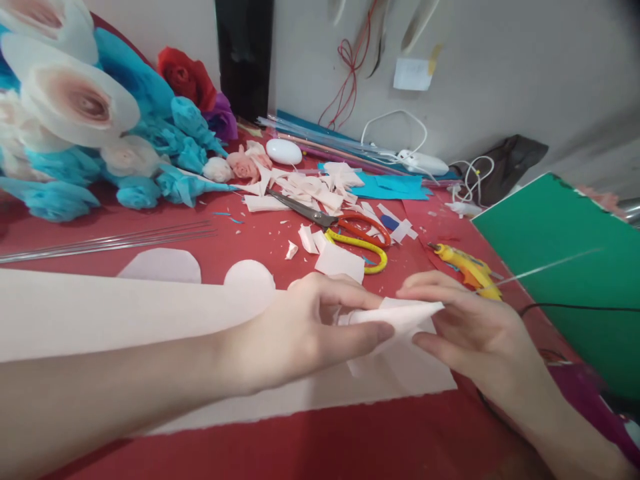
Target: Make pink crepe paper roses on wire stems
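My left hand (310, 333) pinches a folded piece of pale pink crepe paper (413, 319) between thumb and fingers. The piece narrows to a point on its right side. Around that point my right hand (485, 333) is held with thumb and fingers apart, close to the paper; whether a fingertip touches it is hard to tell. A long pale pink paper sheet (100, 313) lies beneath both hands. Beyond my left hand are a round paper piece (249, 277) and a larger rounded piece (165, 265). Scissors (320, 217) with red and yellow handles rest behind the hands, among paper scraps (310, 190).
A yellow glue gun (465, 267) lies behind my right hand, beside a green board (560, 267). Blue and white paper flowers (75, 100) crowd the left, with thin metal wires (110, 241) before them. A white power strip (423, 162) sits near the wall.
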Tool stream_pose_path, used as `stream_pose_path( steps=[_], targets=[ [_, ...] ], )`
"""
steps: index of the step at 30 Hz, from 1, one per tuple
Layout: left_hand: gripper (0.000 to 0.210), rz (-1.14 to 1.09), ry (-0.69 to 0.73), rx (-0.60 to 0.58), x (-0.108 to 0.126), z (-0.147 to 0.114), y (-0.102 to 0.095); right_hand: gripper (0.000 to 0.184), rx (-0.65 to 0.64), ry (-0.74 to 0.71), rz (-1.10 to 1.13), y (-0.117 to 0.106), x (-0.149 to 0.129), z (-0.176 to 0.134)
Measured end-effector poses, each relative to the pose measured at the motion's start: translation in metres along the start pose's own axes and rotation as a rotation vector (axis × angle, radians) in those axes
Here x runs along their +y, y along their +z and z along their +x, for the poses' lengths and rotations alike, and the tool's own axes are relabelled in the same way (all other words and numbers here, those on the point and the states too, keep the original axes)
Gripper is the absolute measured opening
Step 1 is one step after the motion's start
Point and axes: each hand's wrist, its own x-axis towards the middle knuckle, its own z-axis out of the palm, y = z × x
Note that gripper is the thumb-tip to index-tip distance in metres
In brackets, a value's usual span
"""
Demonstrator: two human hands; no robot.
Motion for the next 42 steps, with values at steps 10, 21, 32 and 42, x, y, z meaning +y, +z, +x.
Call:
stream_pose_path(
  steps=[10,21,32,42],
  targets=[
    [0.015,-0.114,-0.001,-0.063,-0.006,-0.001,-0.001,0.035,-0.094,-0.116,0.093,0.001,0.002,0.004],
    [0.018,-0.144,-0.084,-0.172,-0.004,-0.001,-0.006,0.032,-0.178,-0.222,0.083,-0.002,0.005,0.008],
    [0.019,-0.233,-0.142,-0.277,-0.002,0.0,-0.009,0.035,-0.223,-0.248,0.101,-0.005,0.005,0.007],
    [0.02,-0.263,-0.172,-0.361,0.002,0.002,-0.012,0.037,-0.281,-0.286,0.122,-0.003,0.004,0.01]
  ],
)
